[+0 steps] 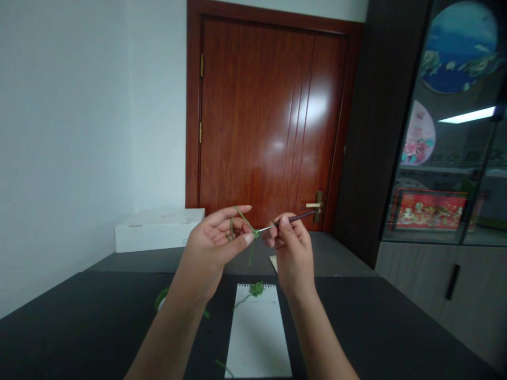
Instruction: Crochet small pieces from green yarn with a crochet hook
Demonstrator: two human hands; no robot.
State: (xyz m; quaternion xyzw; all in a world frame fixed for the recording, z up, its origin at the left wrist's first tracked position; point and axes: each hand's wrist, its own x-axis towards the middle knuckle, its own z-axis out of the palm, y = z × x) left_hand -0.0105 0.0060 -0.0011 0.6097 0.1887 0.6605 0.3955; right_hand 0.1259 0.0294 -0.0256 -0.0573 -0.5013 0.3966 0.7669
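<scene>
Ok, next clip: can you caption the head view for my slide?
Left hand holds green yarn looped over its fingers, meeting a crochet hook in the right hand, above a spiral notepad.

Yarn (242,217) at frame centre: plain green. Crochet hook (295,218), centre right: dark purple handle, silver tip. Crocheted piece (256,288) below centre: same green, lying on a notepad (257,338) with white pages and a dark spiral binding along the top edge. Tabletop (79,322), lower frame: black. Door (257,116), upper centre: glossy reddish-brown with vertical grooves and wood grain. Box (158,230), centre left: white. Round picture (457,47), upper right: blue, with green and white patches. Framed picture (430,210), right: predominantly red.
</scene>
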